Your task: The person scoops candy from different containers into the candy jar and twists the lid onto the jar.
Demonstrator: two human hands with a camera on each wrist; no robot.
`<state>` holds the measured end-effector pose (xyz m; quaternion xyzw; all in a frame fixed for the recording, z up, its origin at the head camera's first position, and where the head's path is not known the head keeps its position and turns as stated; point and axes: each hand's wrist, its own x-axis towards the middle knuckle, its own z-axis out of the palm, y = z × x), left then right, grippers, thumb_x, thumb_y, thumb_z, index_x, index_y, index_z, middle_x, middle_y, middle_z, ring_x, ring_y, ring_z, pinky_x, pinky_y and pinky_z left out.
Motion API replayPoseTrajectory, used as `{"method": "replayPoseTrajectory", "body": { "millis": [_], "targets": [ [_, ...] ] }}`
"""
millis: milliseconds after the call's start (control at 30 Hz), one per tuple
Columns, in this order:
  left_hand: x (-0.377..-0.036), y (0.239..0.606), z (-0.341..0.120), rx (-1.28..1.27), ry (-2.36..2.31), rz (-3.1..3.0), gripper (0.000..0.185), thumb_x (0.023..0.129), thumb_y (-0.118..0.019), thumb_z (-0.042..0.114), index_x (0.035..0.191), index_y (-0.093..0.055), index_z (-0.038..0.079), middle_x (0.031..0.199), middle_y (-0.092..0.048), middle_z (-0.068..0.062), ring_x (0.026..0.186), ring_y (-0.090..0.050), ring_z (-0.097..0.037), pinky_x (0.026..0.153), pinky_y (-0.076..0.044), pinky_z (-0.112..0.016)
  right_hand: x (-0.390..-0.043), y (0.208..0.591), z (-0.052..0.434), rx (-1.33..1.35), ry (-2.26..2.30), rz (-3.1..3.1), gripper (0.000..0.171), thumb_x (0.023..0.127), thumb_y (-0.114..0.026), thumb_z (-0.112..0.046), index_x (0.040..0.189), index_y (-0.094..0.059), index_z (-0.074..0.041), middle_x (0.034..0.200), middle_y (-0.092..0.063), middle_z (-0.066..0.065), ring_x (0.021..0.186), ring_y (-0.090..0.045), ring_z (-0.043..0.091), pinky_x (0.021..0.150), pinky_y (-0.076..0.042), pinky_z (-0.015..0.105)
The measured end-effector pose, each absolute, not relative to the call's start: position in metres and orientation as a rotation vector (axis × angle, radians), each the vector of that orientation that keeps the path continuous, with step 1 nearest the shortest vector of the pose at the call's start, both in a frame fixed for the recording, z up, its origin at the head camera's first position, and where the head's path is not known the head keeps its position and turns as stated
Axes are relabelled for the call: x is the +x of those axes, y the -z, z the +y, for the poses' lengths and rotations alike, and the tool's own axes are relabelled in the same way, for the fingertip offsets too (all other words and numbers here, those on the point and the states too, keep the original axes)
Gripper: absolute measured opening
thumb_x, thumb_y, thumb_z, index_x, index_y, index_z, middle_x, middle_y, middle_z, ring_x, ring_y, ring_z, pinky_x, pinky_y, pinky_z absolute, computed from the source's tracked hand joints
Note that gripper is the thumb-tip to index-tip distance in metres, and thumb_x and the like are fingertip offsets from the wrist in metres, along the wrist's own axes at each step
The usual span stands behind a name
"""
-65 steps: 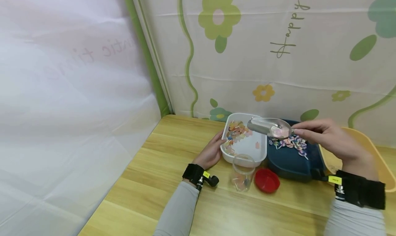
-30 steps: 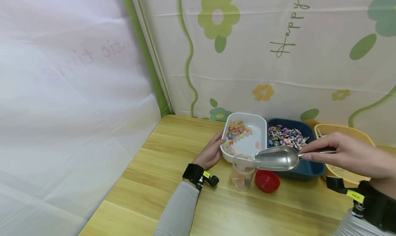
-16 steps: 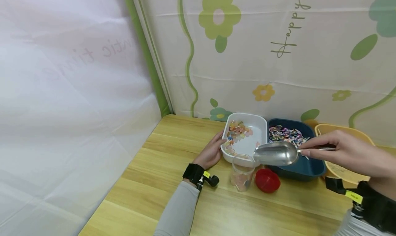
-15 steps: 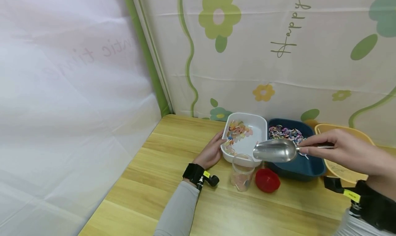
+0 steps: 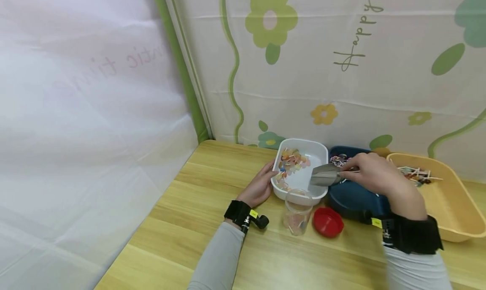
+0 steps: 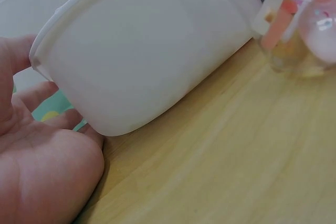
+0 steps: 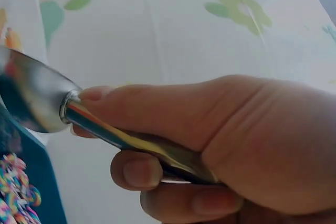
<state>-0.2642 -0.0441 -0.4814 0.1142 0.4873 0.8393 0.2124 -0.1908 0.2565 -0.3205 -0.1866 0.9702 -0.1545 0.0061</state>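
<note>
A cloth-walled corner, home or workplace unclear: a flower-printed white cloth hanging (image 5: 288, 83) and a whitish, faintly lettered cloth sheet (image 5: 91, 121) hang along two sides of a yellow wood-grain table (image 5: 205, 184)

Soft light, pale sheen on tabletop (image 5: 279, 262) nearer than both grips, reflections along scoop handle (image 7: 134, 141) inside right hand (image 7: 247, 142), in left wrist view, blur on clear cup (image 6: 287, 59) beyond left hand (image 6: 47, 161)

Tray one (image 5: 301, 179) is white; tray two (image 5: 353, 199), dark blue; tray three (image 5: 452, 201), yellow. The scoop (image 5: 325, 175) is silver, the dish (image 5: 328, 222) red. The surface (image 5: 182, 222) has yellow-brown wood grain; the backdrop (image 5: 288, 83), green-and-orange flowers.
</note>
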Motion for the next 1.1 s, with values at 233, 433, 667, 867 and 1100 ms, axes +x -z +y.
{"method": "replayPoseTrajectory", "body": {
  "millis": [233, 433, 667, 867, 1100],
  "targets": [
    [-0.266, 0.48, -0.043, 0.295, -2.328, 1.38, 0.057, 0.109, -0.043, 0.009, 0.163, -0.029, 0.022, 0.171, -0.016, -0.003, 0.156, -0.017, -0.023, 0.127, -0.019, -0.037, -0.198, 0.328, 0.237, -0.567, 0.415, 3.025, 0.015, 0.092, -0.077, -0.025, 0.099, -0.083, -0.013, 0.099, -0.074, 0.008, 0.081, -0.063, 0.021, 0.067, -0.055, 0.047],
    [-0.27, 0.482, -0.042, 0.367, -2.314, 1.381, 0.057, 0.11, -0.04, 0.008, 0.164, -0.025, 0.019, 0.171, -0.015, -0.007, 0.156, -0.015, -0.023, 0.127, -0.016, -0.037, -0.206, 0.339, 0.23, -0.741, 0.55, 2.907, 0.012, 0.091, -0.077, -0.019, 0.095, -0.084, -0.01, 0.094, -0.075, 0.001, 0.081, -0.058, 0.015, 0.066, -0.05, 0.033],
    [-0.266, 0.483, -0.043, 0.299, -2.314, 1.391, 0.057, 0.11, -0.042, 0.009, 0.163, -0.028, 0.022, 0.17, -0.018, -0.003, 0.155, -0.019, -0.022, 0.127, -0.019, -0.036, -0.219, 0.359, 0.23, -0.87, 0.758, 2.734, 0.013, 0.092, -0.075, -0.014, 0.096, -0.083, -0.004, 0.094, -0.077, 0.003, 0.083, -0.061, 0.01, 0.069, -0.054, 0.026],
    [-0.267, 0.484, -0.043, 0.338, -2.315, 1.4, 0.056, 0.11, -0.041, 0.007, 0.163, -0.028, 0.019, 0.17, -0.018, -0.004, 0.155, -0.018, -0.023, 0.127, -0.018, -0.039, -0.231, 0.378, 0.218, -0.882, 0.871, 2.669, 0.015, 0.094, -0.072, -0.014, 0.1, -0.082, -0.004, 0.093, -0.077, 0.002, 0.076, -0.057, 0.011, 0.066, -0.048, 0.026],
    [-0.267, 0.484, -0.044, 0.35, -2.304, 1.402, 0.056, 0.11, -0.039, 0.008, 0.163, -0.028, 0.02, 0.17, -0.018, -0.006, 0.155, -0.02, -0.024, 0.127, -0.019, -0.04, -0.237, 0.387, 0.222, -0.905, 0.936, 2.628, 0.015, 0.096, -0.07, -0.015, 0.1, -0.082, -0.007, 0.093, -0.076, 0.003, 0.076, -0.056, 0.01, 0.068, -0.047, 0.024]
  ]
}}
